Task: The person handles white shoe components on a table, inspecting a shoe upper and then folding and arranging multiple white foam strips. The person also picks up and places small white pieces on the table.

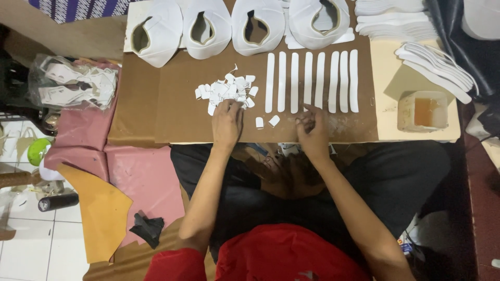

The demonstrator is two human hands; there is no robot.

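Observation:
My left hand (227,123) rests palm down on the brown board (182,104), its fingertips at the near edge of a heap of several small white cut pieces (226,89). My right hand (311,130) is curled with its fingers pinched together just below a row of several long white strips (312,81) laid side by side; whether it pinches something is hidden. Two loose white pieces (266,122) lie on the board between my hands.
Several white shoe uppers (208,26) line the board's far edge. Stacks of white sole-shaped pieces (437,62) lie far right, beside a square tub of amber liquid (423,111). A plastic bag of white parts (78,83) and pink and tan sheets lie left.

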